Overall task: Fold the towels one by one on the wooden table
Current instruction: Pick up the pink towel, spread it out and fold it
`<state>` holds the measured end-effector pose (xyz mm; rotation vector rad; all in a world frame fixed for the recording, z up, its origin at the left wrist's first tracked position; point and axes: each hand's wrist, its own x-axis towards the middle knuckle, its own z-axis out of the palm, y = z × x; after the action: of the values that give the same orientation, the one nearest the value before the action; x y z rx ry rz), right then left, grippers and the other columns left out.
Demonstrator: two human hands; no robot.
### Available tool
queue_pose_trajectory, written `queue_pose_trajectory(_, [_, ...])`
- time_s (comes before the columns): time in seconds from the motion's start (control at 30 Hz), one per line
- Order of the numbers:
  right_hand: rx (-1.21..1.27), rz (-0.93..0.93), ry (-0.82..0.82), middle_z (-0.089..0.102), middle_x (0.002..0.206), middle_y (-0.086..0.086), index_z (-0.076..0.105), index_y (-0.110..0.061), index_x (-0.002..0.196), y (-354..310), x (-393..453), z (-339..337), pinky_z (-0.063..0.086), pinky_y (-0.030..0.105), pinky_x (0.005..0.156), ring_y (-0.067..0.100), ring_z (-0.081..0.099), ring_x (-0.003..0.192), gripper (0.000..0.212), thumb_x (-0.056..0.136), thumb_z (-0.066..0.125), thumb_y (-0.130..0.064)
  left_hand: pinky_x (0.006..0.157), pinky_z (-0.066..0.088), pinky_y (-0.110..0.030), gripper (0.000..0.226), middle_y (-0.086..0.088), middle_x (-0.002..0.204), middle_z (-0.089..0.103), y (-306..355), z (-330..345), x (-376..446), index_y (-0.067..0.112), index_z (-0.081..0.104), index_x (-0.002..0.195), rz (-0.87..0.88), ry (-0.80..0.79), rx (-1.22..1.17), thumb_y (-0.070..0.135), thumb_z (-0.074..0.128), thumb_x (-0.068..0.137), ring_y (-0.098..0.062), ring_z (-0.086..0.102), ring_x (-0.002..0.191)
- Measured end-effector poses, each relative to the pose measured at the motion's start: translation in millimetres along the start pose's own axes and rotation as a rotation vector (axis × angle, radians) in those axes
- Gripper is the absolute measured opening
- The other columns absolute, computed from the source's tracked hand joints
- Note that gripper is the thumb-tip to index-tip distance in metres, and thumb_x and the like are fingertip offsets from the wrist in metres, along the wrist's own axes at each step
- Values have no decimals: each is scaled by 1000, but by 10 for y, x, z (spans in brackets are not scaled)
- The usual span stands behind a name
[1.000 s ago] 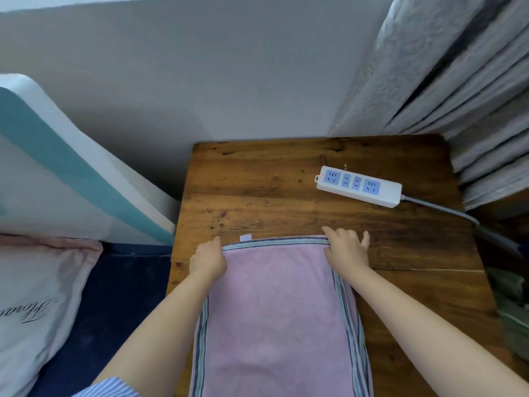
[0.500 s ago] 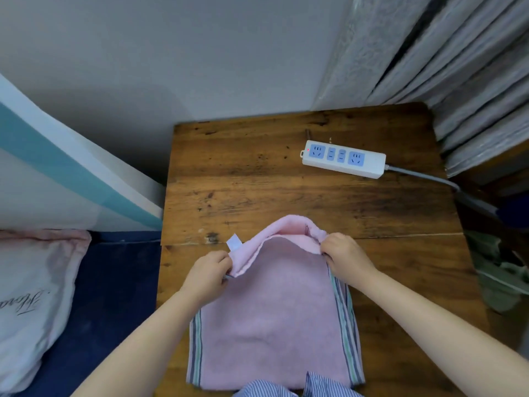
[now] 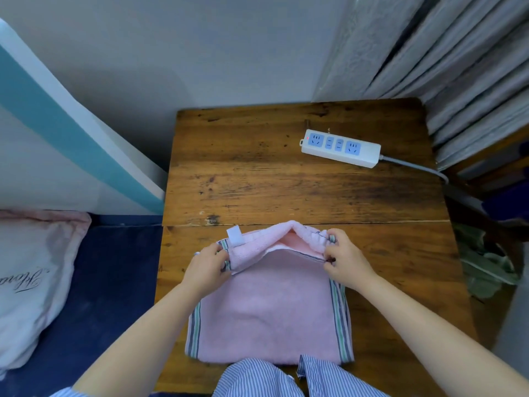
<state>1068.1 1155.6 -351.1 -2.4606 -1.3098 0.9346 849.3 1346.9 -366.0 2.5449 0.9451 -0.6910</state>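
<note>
A pink towel (image 3: 269, 310) with striped side borders lies on the near half of the wooden table (image 3: 286, 181). Its far edge is lifted and curls back toward me, showing a white label (image 3: 235, 235). My left hand (image 3: 207, 267) pinches the far left corner. My right hand (image 3: 345, 260) pinches the far right corner. Both hands hold the raised edge a little above the flat part of the towel.
A white power strip (image 3: 340, 148) with blue sockets lies at the table's back right, its grey cable (image 3: 412, 167) running off the right edge. Curtains (image 3: 458, 58) hang at the right. A pillow (image 3: 31, 279) lies at the left on a dark blue surface.
Both hands have lifted the towel's far edge off the table and drawn it back toward me. The flat far edge is now a raised, curling fold.
</note>
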Motion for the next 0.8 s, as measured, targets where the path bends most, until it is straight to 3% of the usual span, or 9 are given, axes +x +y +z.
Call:
queue_pose_trajectory(0.07, [-15,91,-68,32,145,2,55,-11,69,-44,61,-63,42,30,91,22,40,123,12,81,59,-12,94,43,-31,29,-5,130,48,1,-15,34,9,61,110,-73,79,-101,28,56,89,-21,45,118])
queue_pose_trajectory(0.17, [-69,164,-175,31,146,0,46,-22,56,-93,140,-125,33,34,101,24,26,130,28,79,59,-16,96,43,-32,29,-6,132,49,-19,-63,102,10,55,118,-183,118,-221,24,50,93,-22,46,119])
queue_pose_trajectory(0.27, [-64,204,-208,37,139,2,47,-23,56,-127,187,-150,36,31,97,23,30,127,28,80,60,-17,94,46,-35,40,-8,131,53,10,-102,205,10,45,131,-272,63,-305,22,52,93,-25,51,118])
queue_pose_trajectory(0.37, [-46,188,-147,44,116,2,54,-18,67,-153,202,-175,41,26,83,20,41,111,16,81,62,-18,94,47,-37,46,-10,133,53,69,-109,301,10,41,135,-334,37,-343,17,53,91,-27,52,119])
queue_pose_trajectory(0.43, [7,154,-106,41,101,0,55,-14,69,-165,185,-201,41,21,72,15,44,97,14,80,63,-15,88,48,-36,37,-10,126,58,98,-126,337,11,49,128,-301,43,-291,14,50,91,-28,55,113])
queue_pose_trajectory(0.57, [32,69,10,43,93,-1,59,-8,72,-144,135,-287,32,11,56,13,44,85,11,82,60,-12,72,44,-35,15,-12,103,62,26,-292,337,7,60,96,-225,207,-289,6,48,89,-30,56,96])
queue_pose_trajectory(0.7, [-14,26,113,55,102,4,68,-1,89,-69,116,-341,38,15,68,10,45,88,16,87,56,-12,57,33,-32,7,-17,81,60,-188,-525,215,-2,59,75,-90,542,-177,-6,58,79,-34,53,80])
queue_pose_trajectory(0.73, [-20,31,124,57,105,6,68,-1,91,-61,112,-345,39,16,72,11,47,90,17,88,55,-12,52,31,-29,11,-17,73,60,-226,-542,170,-1,58,69,-31,560,-106,-10,65,71,-34,54,71])
queue_pose_trajectory(0.8, [-35,45,142,59,108,7,68,-3,97,-50,113,-331,39,17,76,15,52,98,19,90,54,-13,42,20,-20,31,-14,59,57,-249,-535,62,2,55,58,68,452,58,-14,79,45,-31,54,52])
